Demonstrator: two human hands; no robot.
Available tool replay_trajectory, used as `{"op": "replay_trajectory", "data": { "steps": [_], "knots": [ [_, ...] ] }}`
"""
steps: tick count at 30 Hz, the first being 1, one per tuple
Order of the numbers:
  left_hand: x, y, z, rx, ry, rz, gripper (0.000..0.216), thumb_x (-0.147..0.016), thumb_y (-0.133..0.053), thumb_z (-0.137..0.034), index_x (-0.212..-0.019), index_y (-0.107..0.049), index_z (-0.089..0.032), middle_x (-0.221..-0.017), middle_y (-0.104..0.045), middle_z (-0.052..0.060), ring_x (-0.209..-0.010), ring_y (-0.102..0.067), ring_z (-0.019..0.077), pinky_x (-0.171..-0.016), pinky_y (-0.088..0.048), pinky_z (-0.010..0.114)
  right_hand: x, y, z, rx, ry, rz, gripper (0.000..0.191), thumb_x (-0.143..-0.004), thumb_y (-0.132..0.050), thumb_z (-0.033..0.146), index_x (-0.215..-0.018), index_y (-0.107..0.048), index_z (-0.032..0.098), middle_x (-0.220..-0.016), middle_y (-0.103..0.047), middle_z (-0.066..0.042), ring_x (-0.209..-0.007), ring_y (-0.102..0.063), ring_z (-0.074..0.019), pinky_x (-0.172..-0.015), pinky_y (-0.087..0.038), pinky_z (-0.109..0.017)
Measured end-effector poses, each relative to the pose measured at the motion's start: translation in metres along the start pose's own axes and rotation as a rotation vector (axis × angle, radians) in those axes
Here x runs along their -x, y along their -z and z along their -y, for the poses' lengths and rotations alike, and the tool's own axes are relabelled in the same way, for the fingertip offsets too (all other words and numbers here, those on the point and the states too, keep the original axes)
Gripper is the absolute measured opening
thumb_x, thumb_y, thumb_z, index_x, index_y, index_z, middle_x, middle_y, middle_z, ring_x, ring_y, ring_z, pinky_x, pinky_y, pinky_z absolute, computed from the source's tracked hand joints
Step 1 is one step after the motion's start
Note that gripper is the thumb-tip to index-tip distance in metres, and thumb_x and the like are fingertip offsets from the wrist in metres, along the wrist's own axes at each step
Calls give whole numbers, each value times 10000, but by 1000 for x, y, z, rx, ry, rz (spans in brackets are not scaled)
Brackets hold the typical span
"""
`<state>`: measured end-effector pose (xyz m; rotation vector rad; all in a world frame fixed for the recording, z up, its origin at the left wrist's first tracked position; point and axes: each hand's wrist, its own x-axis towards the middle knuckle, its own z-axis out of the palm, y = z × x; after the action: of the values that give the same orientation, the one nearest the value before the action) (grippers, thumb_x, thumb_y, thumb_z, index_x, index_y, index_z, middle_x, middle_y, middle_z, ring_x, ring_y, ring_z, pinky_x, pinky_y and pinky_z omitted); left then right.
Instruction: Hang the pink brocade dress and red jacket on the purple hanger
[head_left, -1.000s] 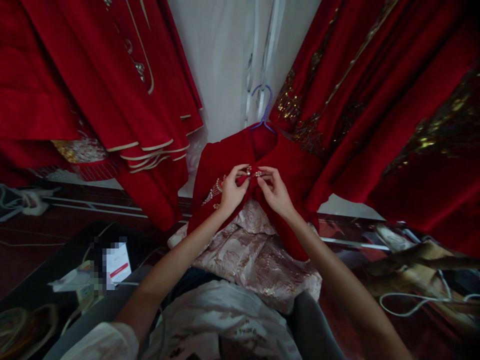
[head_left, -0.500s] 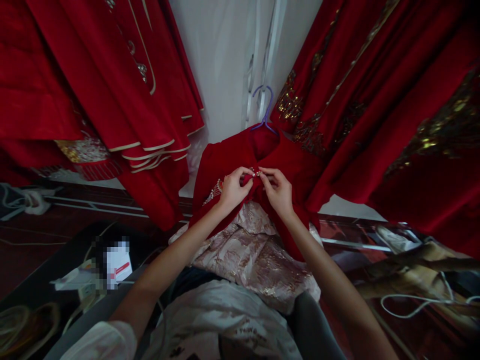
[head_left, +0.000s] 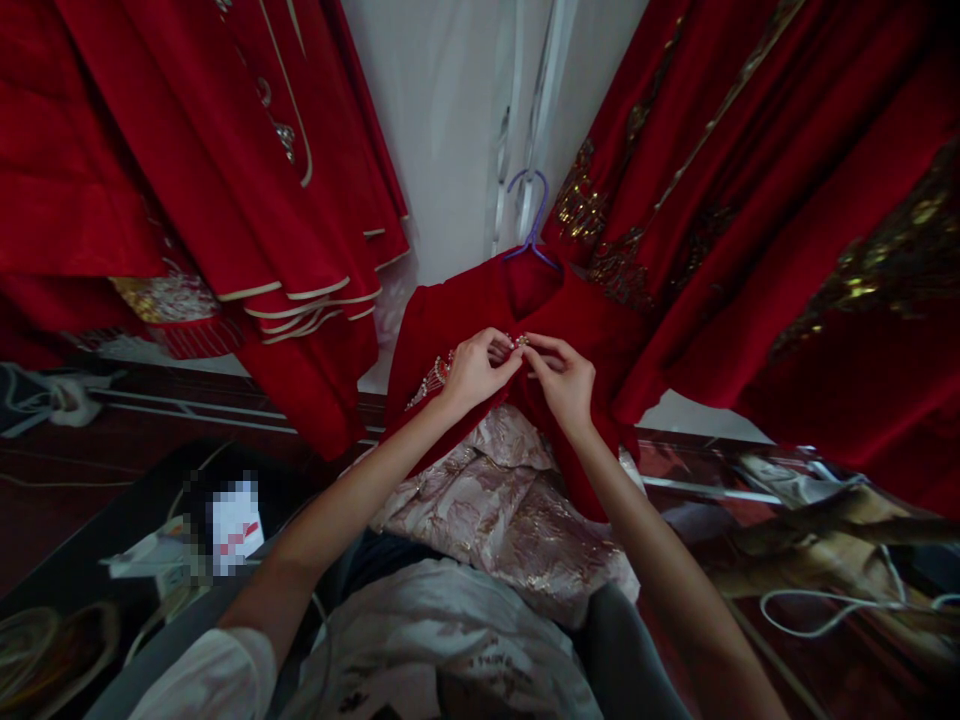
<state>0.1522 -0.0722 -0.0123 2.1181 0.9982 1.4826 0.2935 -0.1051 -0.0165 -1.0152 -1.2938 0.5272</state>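
Note:
A red jacket [head_left: 457, 305] lies spread over my lap with a purple hanger [head_left: 534, 215] in its neck opening. Both hands meet at its front, just below the V of the collar. My left hand [head_left: 480, 368] pinches at a small beaded clasp [head_left: 520, 342] on the front edge. From the other side, my right hand [head_left: 564, 380] holds the same clasp between thumb and fingertips. The fingers partly cover it, so I cannot tell whether its halves are joined. A beaded ornament [head_left: 433, 380] decorates the jacket's left side. Beneath it is a pink brocade cloth [head_left: 510, 500].
Red garments with pale trim [head_left: 300, 230] hang at the left, and red garments with gold sequins [head_left: 720, 200] hang at the right. A white cabinet [head_left: 442, 120] stands behind. Left is a dark surface [head_left: 90, 540] with a white box; right lie rolled cloths and a white cord [head_left: 817, 630].
My hands have shifted slightly to the right and closer together at the clasp. The left fingers have curled further over, and the red fold once showing in them is gone from view.

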Motion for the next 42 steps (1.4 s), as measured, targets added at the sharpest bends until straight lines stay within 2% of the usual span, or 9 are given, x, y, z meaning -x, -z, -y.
{"op": "replay_trajectory", "data": {
  "steps": [7, 16, 24, 31, 33, 35, 37, 39, 42],
  "knots": [
    [-6, 1, 3, -86, -22, 24, 98, -789, -610, -232, -868, -621, -174, -846, -693, 30, -716, -646, 130, -712, -521, 254, -1, 2, 1, -50, -40, 20, 414, -776, -682, 404, -1119, -701, 175, -1096, -713, -66, -926, -707, -226, -676, -625, -307],
    [-7, 8, -9, -157, -79, 78, 90, -790, -603, -225, -847, -640, -167, -801, -690, 29, -678, -623, 127, -674, -485, 240, -6, 5, -5, -33, -14, 55, 424, -746, -722, 394, -1116, -708, 188, -1080, -717, -44, -977, -696, -240, -922, -560, -396],
    [-12, 11, -4, -165, -115, 146, 69, -796, -593, -209, -830, -633, -165, -762, -685, 21, -677, -625, 129, -657, -480, 235, -7, 5, -4, -2, 14, 35, 400, -745, -720, 387, -1086, -721, 177, -1050, -726, -49, -947, -704, -235, -921, -559, -382],
    [-15, 9, -4, -189, -192, 177, 28, -811, -564, -191, -799, -586, -177, -789, -627, 15, -693, -581, 124, -670, -466, 242, -6, 6, -1, 157, 41, 96, 360, -813, -628, 368, -1130, -702, 213, -1067, -724, -44, -909, -710, -208, -838, -588, -340],
    [-6, 1, 0, -80, -110, 113, 45, -837, -544, -197, -849, -584, -182, -840, -637, 22, -738, -597, 126, -711, -487, 252, 3, 2, -2, 134, 45, 122, 397, -851, -564, 350, -1220, -644, 228, -1214, -662, -50, -1018, -675, -198, -840, -582, -318],
    [9, -11, 7, 112, 45, 21, 98, -859, -529, -202, -940, -582, -184, -931, -656, 40, -801, -622, 126, -762, -509, 266, 17, -4, -5, 97, 54, 142, 496, -864, -523, 309, -1357, -515, 246, -1385, -532, -58, -1173, -588, -191, -881, -559, -307],
    [26, -21, 14, 317, 217, -77, 157, -867, -537, -213, -1017, -567, -179, -1008, -656, 64, -874, -636, 129, -811, -522, 280, 30, -7, -12, 120, 65, 141, 645, -830, -538, 254, -1452, -364, 247, -1469, -421, -88, -1219, -540, -187, -904, -541, -311],
    [41, -26, 19, 469, 352, -133, 181, -864, -554, -232, -1035, -557, -171, -1013, -653, 75, -903, -643, 131, -830, -530, 288, 36, -6, -21, 212, 57, 129, 715, -775, -558, 203, -1453, -330, 212, -1387, -486, -132, -1097, -593, -184, -857, -549, -318],
    [51, -22, 22, 596, 467, -54, 161, -862, -565, -261, -985, -580, -158, -981, -663, 73, -827, -656, 117, -786, -546, 275, 31, 9, -32, 362, -22, 122, 557, -727, -539, 166, -1280, -472, 170, -938, -647, -64, -766, -623, -164, -710, -541, -307]
  ]
}}
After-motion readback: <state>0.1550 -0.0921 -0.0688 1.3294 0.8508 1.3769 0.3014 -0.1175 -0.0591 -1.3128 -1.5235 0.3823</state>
